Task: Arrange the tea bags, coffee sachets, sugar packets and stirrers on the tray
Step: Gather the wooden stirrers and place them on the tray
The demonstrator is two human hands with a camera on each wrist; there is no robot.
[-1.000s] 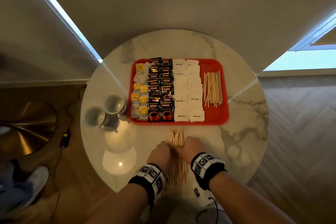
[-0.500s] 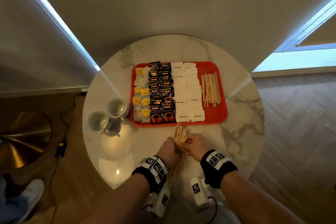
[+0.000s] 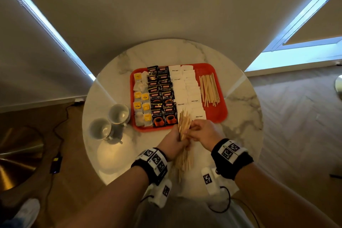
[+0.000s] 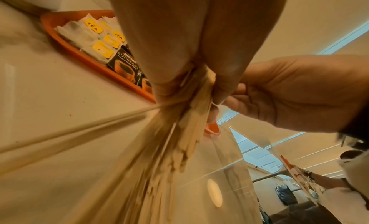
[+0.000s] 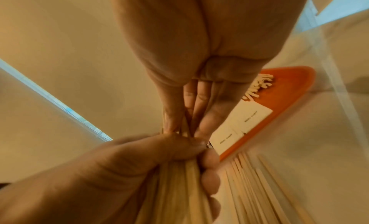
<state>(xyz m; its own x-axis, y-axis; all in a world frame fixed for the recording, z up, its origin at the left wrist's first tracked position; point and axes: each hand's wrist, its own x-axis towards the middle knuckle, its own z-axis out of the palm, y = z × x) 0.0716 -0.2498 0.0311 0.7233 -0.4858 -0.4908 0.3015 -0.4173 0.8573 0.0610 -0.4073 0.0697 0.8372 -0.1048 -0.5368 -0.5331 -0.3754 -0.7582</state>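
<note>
A red tray (image 3: 220, 114) on the round marble table holds tea bags (image 3: 141, 98) at the left, black coffee sachets (image 3: 160, 96), white sugar packets (image 3: 185, 87) and a pile of wooden stirrers (image 3: 210, 89) at the right. Both hands hold a second bundle of stirrers (image 3: 183, 161) at the tray's front edge, its far tips over the sugar packets. My left hand (image 3: 178, 135) grips the bundle (image 4: 179, 140) round its middle. My right hand (image 3: 192, 131) pinches the stirrers (image 5: 179, 188) just above the left fist (image 5: 119, 164). The tray (image 5: 279, 98) lies beyond.
Two grey cups (image 3: 118, 114) (image 3: 100, 128) stand left of the tray. The table (image 3: 244, 116) ends in a curved edge close to my wrists. A cable and a black adapter (image 3: 55, 164) lie on the wooden floor at the left. Another person's arm (image 4: 323, 180) shows far off.
Both hands have lifted the stirrer bundle off the table and carried it forward; its tips now reach over the tray's front edge.
</note>
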